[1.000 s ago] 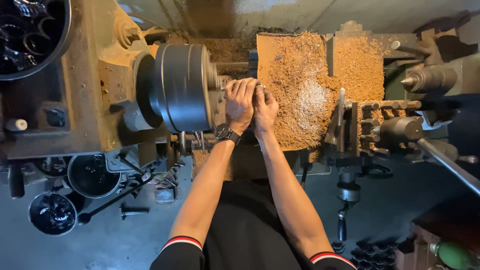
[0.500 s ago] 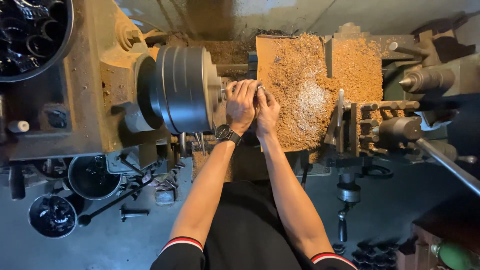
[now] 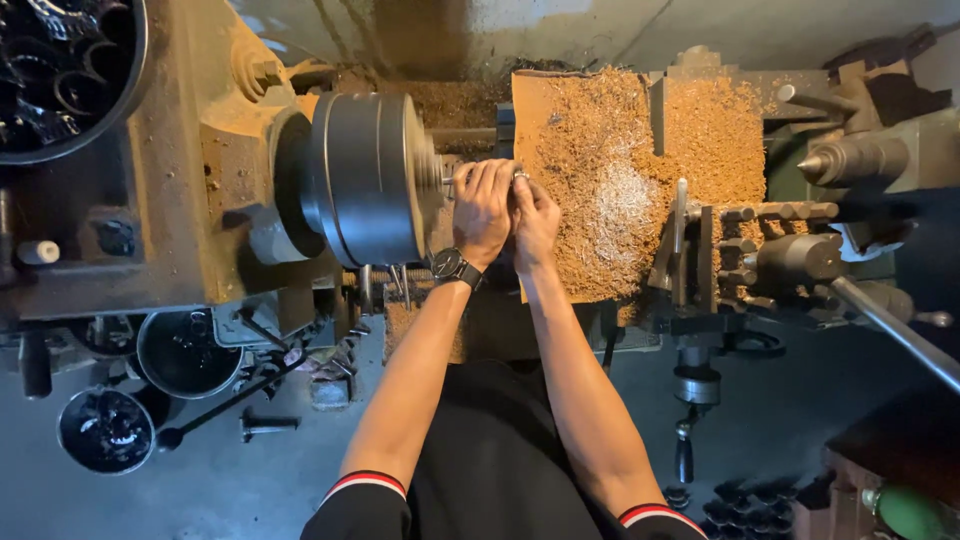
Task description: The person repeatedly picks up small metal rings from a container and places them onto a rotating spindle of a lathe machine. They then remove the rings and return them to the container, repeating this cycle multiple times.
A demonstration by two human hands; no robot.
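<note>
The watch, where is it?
In the head view, the black watch sits on the left wrist, just below the left hand and right of the big round lathe chuck.

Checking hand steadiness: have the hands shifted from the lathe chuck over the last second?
No. Both hands stay clasped just right of the lathe chuck.

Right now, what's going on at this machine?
A person stands at a lathe, both hands pressed together at the face of the big dark chuck. The left hand, with a wristwatch, and the right hand close around a small metal part that is mostly hidden. Brownish shavings cover the tray behind.
</note>
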